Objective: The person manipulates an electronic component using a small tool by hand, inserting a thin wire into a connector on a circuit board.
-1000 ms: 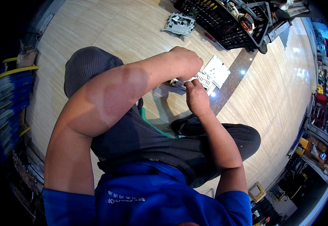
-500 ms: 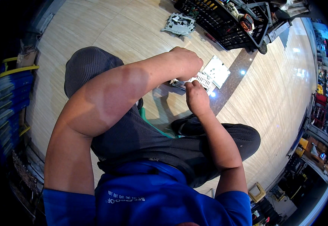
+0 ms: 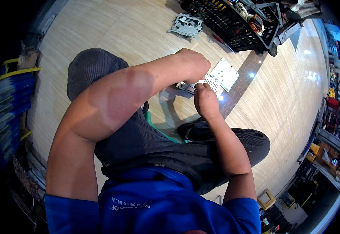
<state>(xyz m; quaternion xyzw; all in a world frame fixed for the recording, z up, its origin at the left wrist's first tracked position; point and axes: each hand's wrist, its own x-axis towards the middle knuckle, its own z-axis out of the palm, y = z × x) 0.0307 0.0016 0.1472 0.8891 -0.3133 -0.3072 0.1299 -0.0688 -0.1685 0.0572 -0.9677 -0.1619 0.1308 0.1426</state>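
My left hand (image 3: 193, 65) is curled over the far side of a metal device with a pale slotted panel (image 3: 212, 83) low above the floor. Its fingertips are tucked down out of sight, and what they grip is hidden. From the near side my right hand (image 3: 206, 102) closes in a pinch at the panel's near edge. A small dark bit shows by its fingertips, too small to name. Just beyond the panel a flat whitish plate with holes (image 3: 225, 74) lies tilted, touching or close to the device.
A silver metal mechanism (image 3: 185, 25) lies on the tiled floor farther off. Beside it a black plastic crate (image 3: 232, 29) holds tools and parts. Blue bins with yellow edges (image 3: 16, 97) stand at the left; loaded shelves (image 3: 336, 105) line the right. My knees flank the work.
My right hand has shifted very slightly to the right, baring a small dark bit at its fingertips. The left hand stays in place over the device.
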